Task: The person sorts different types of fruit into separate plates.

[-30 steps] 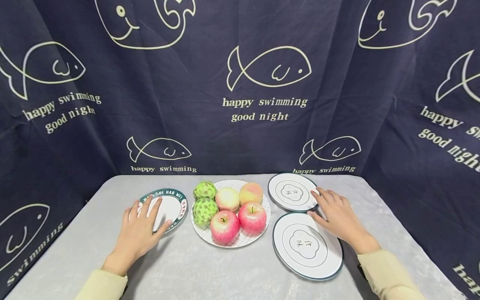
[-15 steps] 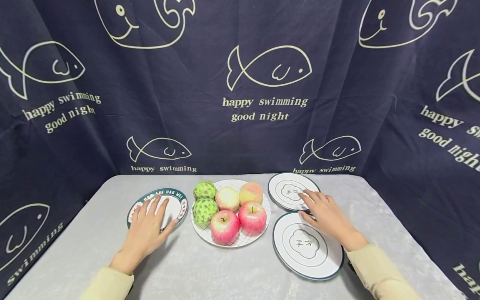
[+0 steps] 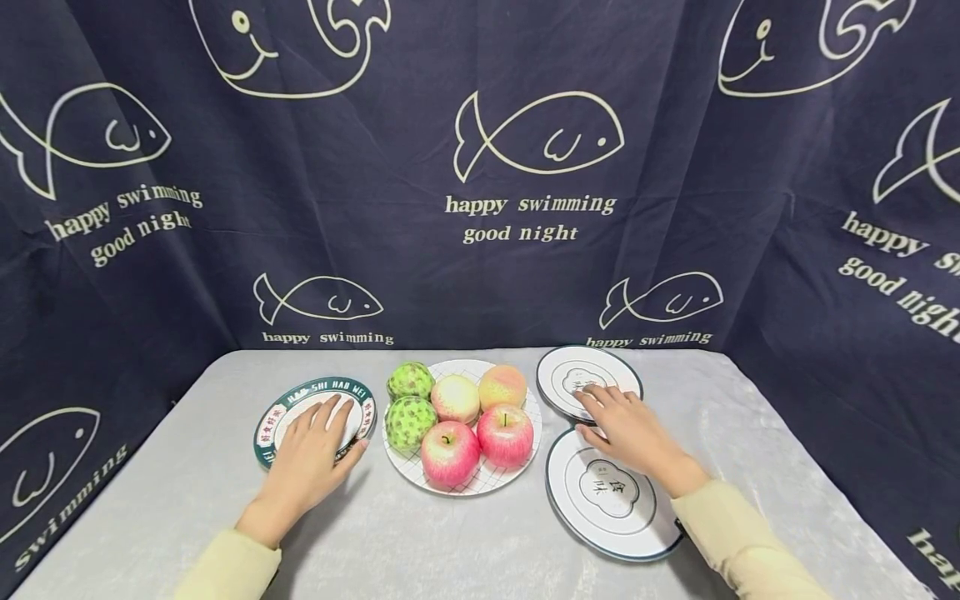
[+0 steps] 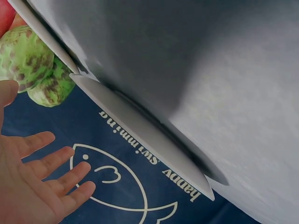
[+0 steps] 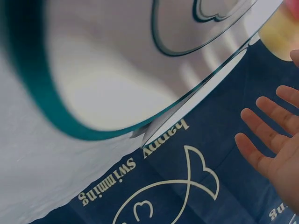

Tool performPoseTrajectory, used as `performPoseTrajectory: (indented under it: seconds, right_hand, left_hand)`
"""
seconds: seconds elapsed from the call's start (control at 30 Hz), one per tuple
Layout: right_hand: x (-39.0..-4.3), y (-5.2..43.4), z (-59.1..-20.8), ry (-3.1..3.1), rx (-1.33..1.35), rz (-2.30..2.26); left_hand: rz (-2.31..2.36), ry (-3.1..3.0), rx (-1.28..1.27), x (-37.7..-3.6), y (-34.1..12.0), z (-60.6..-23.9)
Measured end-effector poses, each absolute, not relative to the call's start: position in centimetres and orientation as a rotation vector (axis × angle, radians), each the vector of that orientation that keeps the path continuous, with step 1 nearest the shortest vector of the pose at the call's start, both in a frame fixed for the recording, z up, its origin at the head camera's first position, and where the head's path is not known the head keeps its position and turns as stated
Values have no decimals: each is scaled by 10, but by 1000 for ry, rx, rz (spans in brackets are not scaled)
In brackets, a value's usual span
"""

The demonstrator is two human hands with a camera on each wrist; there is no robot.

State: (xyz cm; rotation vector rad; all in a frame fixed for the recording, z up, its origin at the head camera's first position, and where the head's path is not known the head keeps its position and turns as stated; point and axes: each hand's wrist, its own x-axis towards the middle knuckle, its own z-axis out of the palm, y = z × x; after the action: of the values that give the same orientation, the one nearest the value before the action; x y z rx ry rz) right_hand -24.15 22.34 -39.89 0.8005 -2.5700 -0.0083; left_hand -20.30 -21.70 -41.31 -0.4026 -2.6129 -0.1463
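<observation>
My left hand (image 3: pixel 306 471) hovers with spread fingers above the near side of a green-rimmed plate (image 3: pixel 268 429) at the left. In the left wrist view the hand (image 4: pixel 42 184) stands apart from that plate, palm bare. On the other side my right hand (image 3: pixel 633 432) hangs, fingers extended, over two white plates with dark green rims, a far one (image 3: pixel 557 377) and a near one (image 3: pixel 622 527). The right wrist view has this hand (image 5: pixel 275 144) holding nothing. Between the hands, a round white grid-patterned plate (image 3: pixel 483 482) carries fruit.
On the middle plate lie two red apples (image 3: pixel 450 454), two peach-like fruits (image 3: pixel 502 387) and two green bumpy fruits like custard apples (image 3: pixel 410 423). A grey cloth (image 3: pixel 420 550) covers the table. Dark blue curtains (image 3: pixel 420 275) with fish prints stand behind and at both sides.
Both hands have drifted inward toward the middle plate, the left one rightward and the right one leftward. Plates and fruit stay where they were.
</observation>
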Motion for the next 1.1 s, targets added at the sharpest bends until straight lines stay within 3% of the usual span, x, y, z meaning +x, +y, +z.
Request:
performPoseTrajectory:
  seconds: [1.1]
  right_hand:
    - [-249, 176, -414, -2563, 946, -51]
  left_hand:
    - [-150, -2597, -538, -206, -186, -414]
